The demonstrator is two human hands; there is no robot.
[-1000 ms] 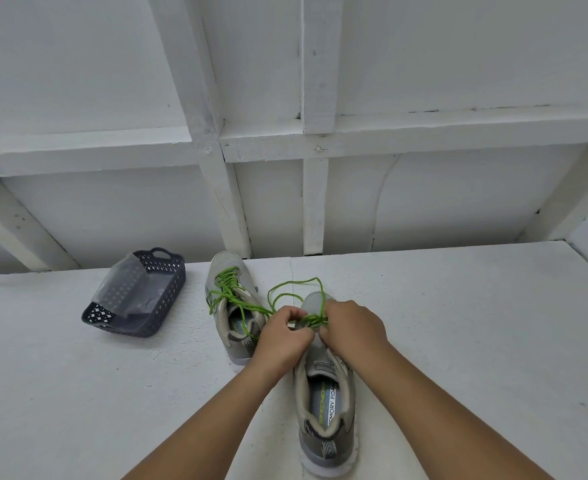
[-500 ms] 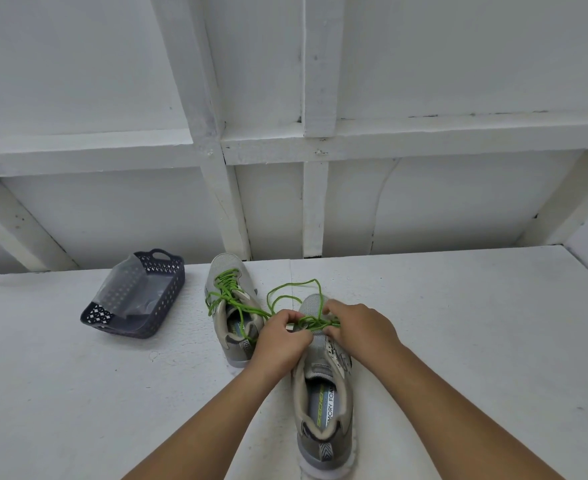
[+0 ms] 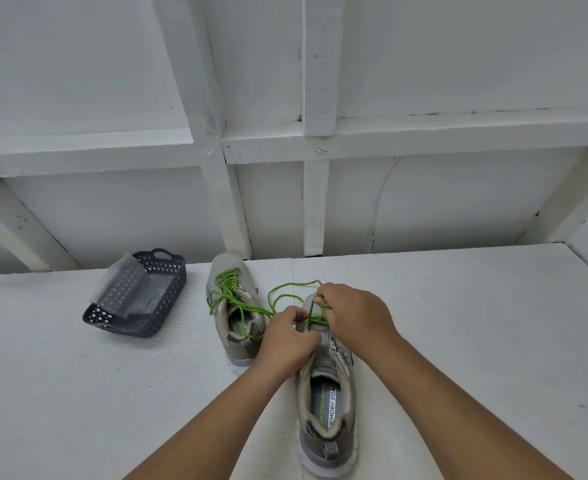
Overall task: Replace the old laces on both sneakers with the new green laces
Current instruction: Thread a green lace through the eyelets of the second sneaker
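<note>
Two grey sneakers stand on the white table. The far sneaker [image 3: 232, 306] at centre left carries a green lace [image 3: 228, 289] threaded up its front. The near sneaker [image 3: 327, 403] points away from me, heel toward the camera. A second green lace [image 3: 287, 292] runs through its front eyelets and loops loosely on the table behind my hands. My left hand [image 3: 285, 336] pinches one strand at the shoe's left side. My right hand [image 3: 349, 315] pinches the other strand near the toe. My hands hide the near shoe's lacing.
A dark perforated plastic basket [image 3: 168, 306] sits tilted at the left with clear plastic packaging [image 3: 123, 285] in it. A white wall of beams rises right behind the table [image 3: 476, 341].
My right hand has moved up toward the toe with its strand. My left hand stays at the shoe's left side. The near sneaker has shifted slightly.
</note>
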